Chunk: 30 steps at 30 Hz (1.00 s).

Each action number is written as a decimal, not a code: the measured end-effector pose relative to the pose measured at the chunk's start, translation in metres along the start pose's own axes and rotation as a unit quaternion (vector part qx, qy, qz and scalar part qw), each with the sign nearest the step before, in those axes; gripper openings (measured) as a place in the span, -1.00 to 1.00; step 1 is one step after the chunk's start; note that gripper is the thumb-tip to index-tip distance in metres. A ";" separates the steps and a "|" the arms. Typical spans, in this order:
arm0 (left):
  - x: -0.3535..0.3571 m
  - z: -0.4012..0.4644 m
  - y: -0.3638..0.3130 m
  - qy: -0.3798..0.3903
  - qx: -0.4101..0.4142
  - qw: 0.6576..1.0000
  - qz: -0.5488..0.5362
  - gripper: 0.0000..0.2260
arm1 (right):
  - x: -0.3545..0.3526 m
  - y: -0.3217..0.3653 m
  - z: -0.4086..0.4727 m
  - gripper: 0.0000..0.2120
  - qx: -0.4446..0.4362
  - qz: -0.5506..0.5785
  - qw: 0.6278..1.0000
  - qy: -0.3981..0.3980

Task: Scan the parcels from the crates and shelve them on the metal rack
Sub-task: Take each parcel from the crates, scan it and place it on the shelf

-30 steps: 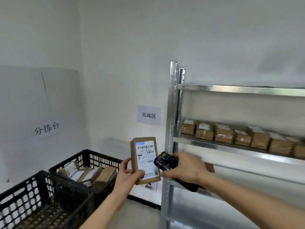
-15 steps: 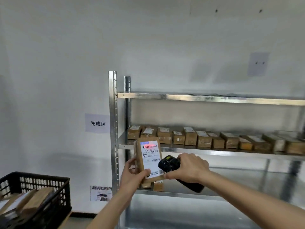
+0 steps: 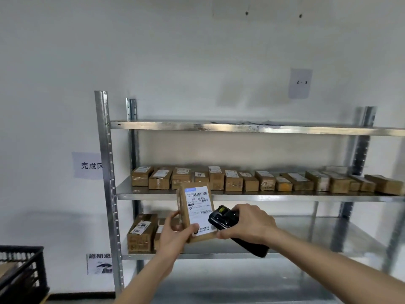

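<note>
While your left hand (image 3: 175, 234) pinches the parcel (image 3: 195, 212) by its lower corner, thumb on the label, it stands upright in front of the metal rack (image 3: 241, 197), just below the rack's middle shelf. Item: small cardboard box, probably light and stiff (taped faces may be slick); hold it by the long edges. Long axis vertical, label facing you. Your right hand (image 3: 246, 222), curled round the scanner (image 3: 223, 217), sits beside the parcel, rack-side right. Crate (image 3: 22, 268): left of the rack.

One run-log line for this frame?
left hand holds parcel | right hand holds scanner beside label | rack behind
</note>
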<state>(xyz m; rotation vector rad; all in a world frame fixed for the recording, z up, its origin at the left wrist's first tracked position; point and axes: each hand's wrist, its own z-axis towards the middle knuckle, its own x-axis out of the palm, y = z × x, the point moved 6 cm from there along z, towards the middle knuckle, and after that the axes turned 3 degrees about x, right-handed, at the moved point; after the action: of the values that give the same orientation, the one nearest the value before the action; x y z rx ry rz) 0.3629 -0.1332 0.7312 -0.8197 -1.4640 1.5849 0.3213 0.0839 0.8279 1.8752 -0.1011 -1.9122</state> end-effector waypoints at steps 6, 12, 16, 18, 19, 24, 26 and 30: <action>0.053 -0.014 0.009 0.015 -0.015 0.998 -0.057 -0.55 | 0.013 -0.051 0.011 -0.54 -0.049 0.206 0.976 0.042; 0.090 -0.017 0.035 0.023 -0.058 0.996 -0.066 -0.70 | 0.024 -0.086 0.025 -0.52 -0.075 0.275 0.955 0.079; 0.102 -0.011 0.053 0.111 -0.076 0.987 -0.091 -0.59 | 0.038 -0.107 0.040 -0.47 -0.074 0.294 0.947 0.105; 0.103 -0.003 0.061 0.131 -0.074 0.986 -0.072 -0.55 | 0.049 -0.113 0.053 -0.45 -0.072 0.300 0.944 0.113; 0.101 0.002 0.065 0.130 -0.073 0.987 -0.064 -0.55 | 0.056 -0.115 0.060 -0.45 -0.069 0.304 0.943 0.117; 0.086 0.049 0.101 0.081 -0.073 0.994 -0.031 -0.49 | 0.105 -0.116 0.115 -0.50 -0.055 0.312 0.939 0.135; 0.077 0.078 0.122 0.067 -0.077 0.994 -0.028 -0.52 | 0.131 -0.114 0.145 -0.48 -0.049 0.309 0.938 0.146; 0.059 0.144 0.172 0.070 -0.099 0.992 -0.020 -0.48 | 0.189 -0.106 0.208 -0.42 -0.037 0.305 0.937 0.164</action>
<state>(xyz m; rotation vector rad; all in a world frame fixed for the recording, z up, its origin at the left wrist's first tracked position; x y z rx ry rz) 0.1861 -0.1476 0.5807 -0.9874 -1.5417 1.3381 0.0984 0.0546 0.6280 1.8048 -0.4414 -1.1610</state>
